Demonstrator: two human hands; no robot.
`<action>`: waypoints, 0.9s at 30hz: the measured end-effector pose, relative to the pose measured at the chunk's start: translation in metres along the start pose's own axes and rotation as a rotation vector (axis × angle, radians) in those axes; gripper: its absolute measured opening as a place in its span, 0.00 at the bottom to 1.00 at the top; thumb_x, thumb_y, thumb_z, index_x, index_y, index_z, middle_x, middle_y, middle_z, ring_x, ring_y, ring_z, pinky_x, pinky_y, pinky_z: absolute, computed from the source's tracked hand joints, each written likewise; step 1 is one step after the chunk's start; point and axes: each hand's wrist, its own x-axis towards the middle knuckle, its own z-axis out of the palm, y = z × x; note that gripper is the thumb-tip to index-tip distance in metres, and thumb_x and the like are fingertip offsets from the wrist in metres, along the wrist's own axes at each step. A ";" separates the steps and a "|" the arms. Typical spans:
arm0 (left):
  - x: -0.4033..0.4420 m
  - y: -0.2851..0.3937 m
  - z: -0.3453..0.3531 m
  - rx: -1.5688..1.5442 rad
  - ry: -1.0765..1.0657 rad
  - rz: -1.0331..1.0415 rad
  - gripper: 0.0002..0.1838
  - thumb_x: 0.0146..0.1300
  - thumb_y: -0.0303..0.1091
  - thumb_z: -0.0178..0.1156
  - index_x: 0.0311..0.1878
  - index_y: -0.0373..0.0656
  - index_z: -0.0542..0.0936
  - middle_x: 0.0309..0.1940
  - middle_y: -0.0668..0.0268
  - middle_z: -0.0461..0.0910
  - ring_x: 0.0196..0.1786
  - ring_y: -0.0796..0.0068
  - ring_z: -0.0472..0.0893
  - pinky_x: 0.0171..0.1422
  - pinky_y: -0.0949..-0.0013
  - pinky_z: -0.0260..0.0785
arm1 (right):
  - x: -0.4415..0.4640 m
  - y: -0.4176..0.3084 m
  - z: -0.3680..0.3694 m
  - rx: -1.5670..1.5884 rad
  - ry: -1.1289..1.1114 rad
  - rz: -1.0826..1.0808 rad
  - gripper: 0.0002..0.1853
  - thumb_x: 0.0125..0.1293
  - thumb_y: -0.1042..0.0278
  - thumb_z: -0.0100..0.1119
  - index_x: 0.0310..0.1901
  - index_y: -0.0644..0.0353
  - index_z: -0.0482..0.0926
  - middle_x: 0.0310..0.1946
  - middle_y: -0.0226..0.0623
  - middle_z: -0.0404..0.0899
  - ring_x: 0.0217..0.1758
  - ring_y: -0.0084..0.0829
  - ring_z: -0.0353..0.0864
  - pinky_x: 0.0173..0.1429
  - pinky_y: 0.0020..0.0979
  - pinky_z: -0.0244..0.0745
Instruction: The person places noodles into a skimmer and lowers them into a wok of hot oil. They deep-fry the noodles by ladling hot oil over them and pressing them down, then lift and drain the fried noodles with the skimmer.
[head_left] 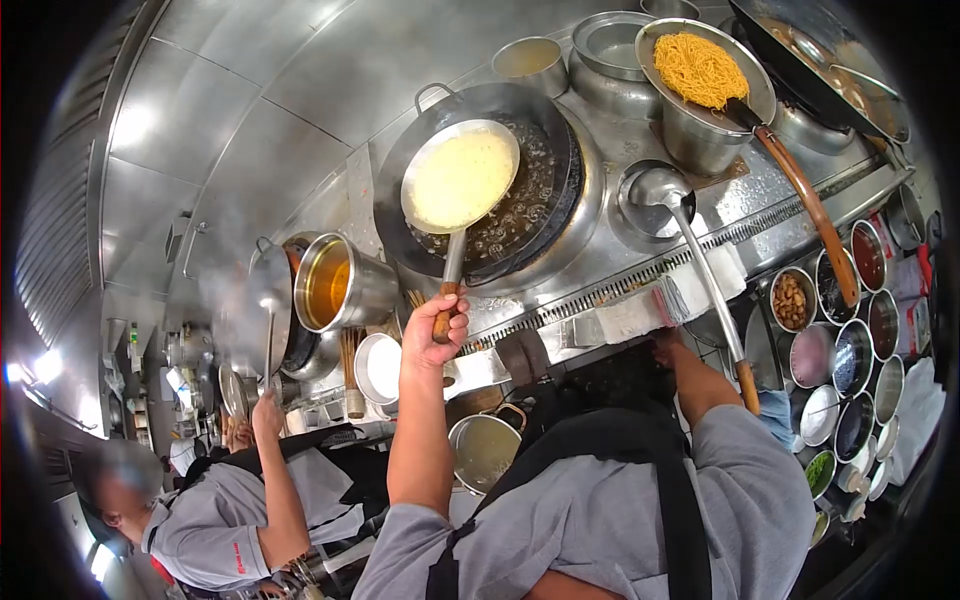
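Note:
My left hand [437, 328] is wrapped round the wooden end of a strainer's handle. The round metal strainer [454, 252] is held over a large dark wok [400, 235] of bubbling dark oil. A pale yellow, frothy-looking mass [460, 178] fills its bowl; I cannot make out what it is. Low by the counter's front edge is my right hand [668, 350], in shadow, with its fingers hard to see. Near it, a long ladle [712, 290] with a wooden end leans from the stove over the counter edge.
Golden noodles [700, 70] lie in another strainer [762, 92] resting on a metal pot [700, 148]. A pot of amber liquid [372, 288] stands left of the wok. Several seasoning bowls [852, 355] crowd the right. A co-worker [215, 520] works at left with a ladle [268, 330], amid steam.

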 end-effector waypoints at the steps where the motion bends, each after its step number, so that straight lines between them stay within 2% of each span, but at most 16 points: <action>1: 0.000 -0.001 0.000 -0.010 -0.007 0.009 0.16 0.63 0.28 0.56 0.53 0.33 0.74 0.33 0.62 0.73 0.24 0.77 0.70 0.20 0.77 0.64 | 0.029 0.012 -0.002 0.047 -0.067 0.025 0.15 0.62 0.54 0.61 0.45 0.54 0.78 0.30 0.39 0.79 0.29 0.38 0.81 0.29 0.40 0.78; 4: 0.000 -0.001 -0.002 -0.010 -0.002 0.013 0.16 0.63 0.28 0.56 0.53 0.33 0.74 0.32 0.62 0.73 0.24 0.77 0.70 0.20 0.77 0.64 | 0.041 -0.001 -0.011 -0.905 -0.245 -0.170 0.19 0.63 0.61 0.61 0.54 0.55 0.72 0.35 0.37 0.80 0.28 0.34 0.81 0.25 0.35 0.75; 6: -0.001 0.000 -0.002 0.003 0.005 0.018 0.16 0.63 0.28 0.56 0.53 0.33 0.73 0.32 0.62 0.73 0.24 0.77 0.70 0.20 0.77 0.64 | 0.039 -0.011 -0.012 -1.122 -0.267 -0.214 0.19 0.63 0.61 0.61 0.54 0.55 0.72 0.35 0.37 0.80 0.28 0.34 0.81 0.25 0.35 0.75; 10: -0.001 0.000 0.002 -0.003 0.000 0.024 0.16 0.63 0.28 0.56 0.53 0.33 0.73 0.32 0.62 0.73 0.24 0.76 0.70 0.20 0.77 0.63 | 0.029 -0.022 -0.015 -0.949 -0.164 -0.125 0.18 0.63 0.60 0.61 0.52 0.55 0.73 0.34 0.37 0.80 0.28 0.34 0.81 0.26 0.35 0.75; 20: -0.001 -0.001 0.000 -0.016 -0.015 0.026 0.16 0.63 0.27 0.56 0.53 0.33 0.73 0.33 0.62 0.73 0.24 0.77 0.70 0.20 0.78 0.63 | 0.014 -0.027 -0.016 -0.813 -0.087 -0.101 0.16 0.64 0.58 0.61 0.49 0.56 0.74 0.33 0.37 0.80 0.27 0.34 0.80 0.26 0.36 0.75; 21: 0.000 0.000 0.000 -0.014 -0.010 0.013 0.14 0.62 0.27 0.59 0.50 0.37 0.75 0.32 0.63 0.74 0.23 0.77 0.71 0.20 0.77 0.63 | 0.013 -0.027 -0.016 -0.805 -0.083 -0.100 0.16 0.64 0.58 0.61 0.48 0.56 0.75 0.32 0.37 0.80 0.27 0.34 0.80 0.26 0.36 0.75; 27: 0.000 -0.001 0.000 -0.019 -0.008 0.013 0.14 0.62 0.27 0.59 0.51 0.37 0.75 0.32 0.63 0.73 0.23 0.77 0.71 0.20 0.78 0.63 | 0.004 -0.024 -0.017 -0.685 -0.041 -0.087 0.15 0.64 0.57 0.61 0.46 0.57 0.75 0.32 0.36 0.80 0.27 0.34 0.80 0.26 0.36 0.75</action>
